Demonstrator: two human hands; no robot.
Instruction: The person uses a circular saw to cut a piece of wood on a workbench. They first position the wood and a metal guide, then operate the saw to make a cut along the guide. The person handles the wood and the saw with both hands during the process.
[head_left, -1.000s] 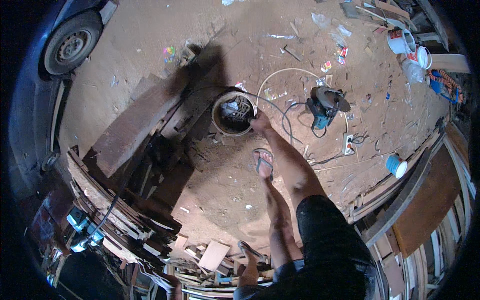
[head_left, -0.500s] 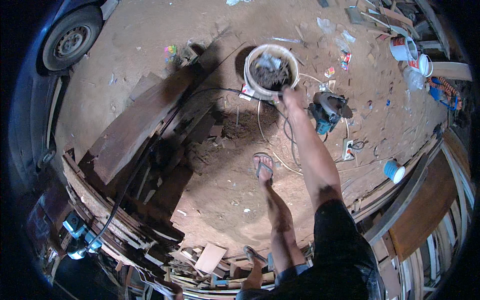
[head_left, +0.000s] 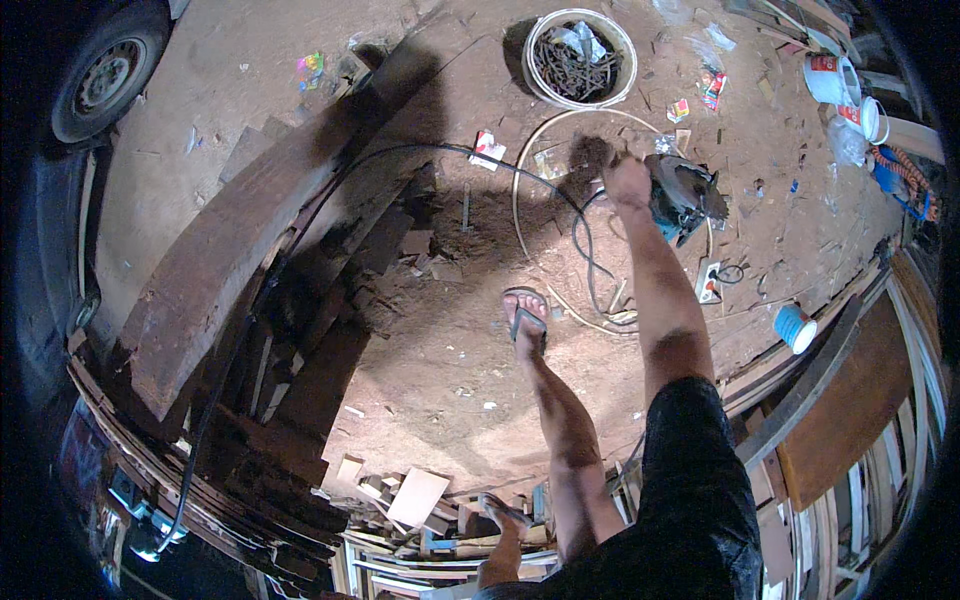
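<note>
Above the teal circular saw (head_left: 681,196) at right of centre is my right hand (head_left: 625,180), empty, with its fingers loosely bent, partly blurred. The round white bucket (head_left: 580,62) stands beyond it near the top, holding dark scrap pieces and crumpled plastic. Below the hand lie a pale hose (head_left: 518,190) and black cables (head_left: 578,240), beside a power strip (head_left: 710,283). My left hand is not in view. My sandalled foot (head_left: 524,312) is on the dirt floor (head_left: 430,400).
A car wheel (head_left: 108,75) is at the upper left. A long plank (head_left: 210,260) lies over stacked wood on the left. Timber (head_left: 835,400) lines the right and bottom. White buckets (head_left: 830,80) and a blue-and-white tub (head_left: 794,328) are on the right.
The scrap bucket moved up and away in my right hand and now stands on the floor, let go. The hand is over the saw. My left hand has left the view.
</note>
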